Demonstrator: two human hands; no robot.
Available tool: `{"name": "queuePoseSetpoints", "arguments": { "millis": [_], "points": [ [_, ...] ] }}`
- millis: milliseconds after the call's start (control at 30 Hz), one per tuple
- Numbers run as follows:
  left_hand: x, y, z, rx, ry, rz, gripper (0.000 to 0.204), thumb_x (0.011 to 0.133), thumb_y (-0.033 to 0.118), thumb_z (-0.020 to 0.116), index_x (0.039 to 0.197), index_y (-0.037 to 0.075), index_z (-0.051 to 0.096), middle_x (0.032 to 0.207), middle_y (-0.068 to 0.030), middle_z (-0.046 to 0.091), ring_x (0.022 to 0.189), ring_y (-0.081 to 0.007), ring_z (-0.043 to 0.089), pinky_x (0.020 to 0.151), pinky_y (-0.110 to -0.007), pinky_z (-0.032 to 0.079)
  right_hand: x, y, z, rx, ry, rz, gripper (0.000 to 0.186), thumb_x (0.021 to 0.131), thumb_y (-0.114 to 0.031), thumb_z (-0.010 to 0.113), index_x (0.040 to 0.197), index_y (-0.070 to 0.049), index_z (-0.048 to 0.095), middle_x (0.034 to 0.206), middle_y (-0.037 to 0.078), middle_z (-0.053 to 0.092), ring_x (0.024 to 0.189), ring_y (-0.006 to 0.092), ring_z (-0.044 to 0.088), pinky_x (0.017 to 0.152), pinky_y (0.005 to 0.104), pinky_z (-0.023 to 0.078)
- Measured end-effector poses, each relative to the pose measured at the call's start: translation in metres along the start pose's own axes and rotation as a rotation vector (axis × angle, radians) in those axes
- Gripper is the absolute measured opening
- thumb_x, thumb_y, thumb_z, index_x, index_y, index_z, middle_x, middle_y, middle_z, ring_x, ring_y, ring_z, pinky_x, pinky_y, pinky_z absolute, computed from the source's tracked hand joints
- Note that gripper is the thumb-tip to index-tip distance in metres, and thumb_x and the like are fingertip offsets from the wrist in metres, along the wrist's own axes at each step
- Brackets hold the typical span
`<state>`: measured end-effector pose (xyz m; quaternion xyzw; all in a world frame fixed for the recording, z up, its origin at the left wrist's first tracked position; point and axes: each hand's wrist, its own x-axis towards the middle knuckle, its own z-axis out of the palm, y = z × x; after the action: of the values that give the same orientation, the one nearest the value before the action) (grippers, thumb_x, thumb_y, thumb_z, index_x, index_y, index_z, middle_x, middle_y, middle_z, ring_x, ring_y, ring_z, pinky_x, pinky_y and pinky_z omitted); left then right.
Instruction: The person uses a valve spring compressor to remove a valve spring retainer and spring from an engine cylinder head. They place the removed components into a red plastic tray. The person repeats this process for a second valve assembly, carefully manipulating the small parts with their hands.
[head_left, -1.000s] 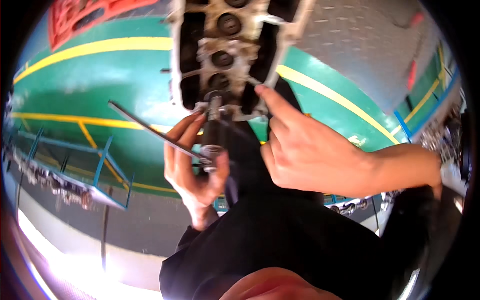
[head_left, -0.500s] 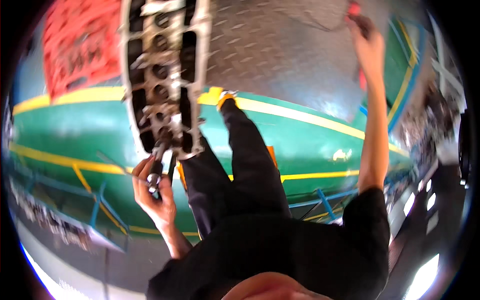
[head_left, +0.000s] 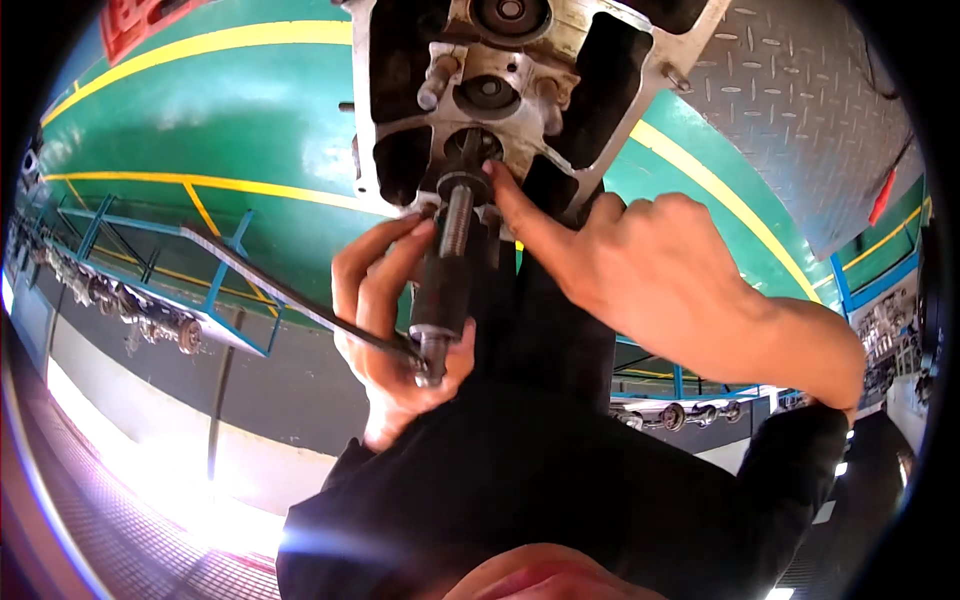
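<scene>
Left hand on threaded tool at near end of metal casting

We have the left hand holding a threaded tool, its fingers wrapped round the left of the dark sleeve and its thumb on the lower right. A threaded rod runs out of the sleeve to a round collar, which sits at the last bore by the near edge of a metal casting. We can't tell how far the tip goes in. A flat bar crosses the tool's lower end and sticks out to the left.

Right hand: index finger extended, other fingers curled, nothing seen in its grip. The fingertip is at the collar's right edge – contact unclear to us.

The casting has a row of round bores down its middle and dark pockets along both sides; its far end is cut off at the top.

Around it we log green floor with yellow lines, part of a red slotted panel upper left, a tread-patterned metal plate on the right – a red handle by its right edge – and a blue-framed rack on the left.
</scene>
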<state>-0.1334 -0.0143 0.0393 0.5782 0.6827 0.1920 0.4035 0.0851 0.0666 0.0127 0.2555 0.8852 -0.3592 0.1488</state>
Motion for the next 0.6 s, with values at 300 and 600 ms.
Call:
{"name": "queuePoseSetpoints", "arguments": {
  "millis": [300, 600],
  "points": [
    [0.006, -0.003, 0.001, 0.040, -0.012, 0.087, 0.044, 0.079, 0.012, 0.070, 0.117, -0.009, 0.060, 0.114, -0.0259, 0.060, 0.097, -0.0318, 0.063, 0.062, -0.028, 0.057, 0.017, -0.018, -0.030, -0.195, -0.147, 0.071, 0.072, 0.073, -0.014, 0.063, 0.144, -0.011, 0.049, 0.053, -0.002, 0.045, 0.041, 0.0077, 0.043, 0.037, 0.0263, 0.029],
    [0.005, -0.001, 0.003, 0.027, 0.020, 0.069, 0.042, 0.080, 0.011, 0.069, 0.117, -0.008, 0.061, 0.114, -0.0255, 0.059, 0.096, -0.0310, 0.064, 0.066, -0.029, 0.058, 0.021, -0.027, -0.037, -0.517, -0.206, 0.088, 0.066, 0.077, -0.018, 0.058, 0.143, -0.018, 0.053, 0.057, 0.000, 0.041, 0.046, 0.0103, 0.041, 0.042, 0.0283, 0.027]
  ]
}}
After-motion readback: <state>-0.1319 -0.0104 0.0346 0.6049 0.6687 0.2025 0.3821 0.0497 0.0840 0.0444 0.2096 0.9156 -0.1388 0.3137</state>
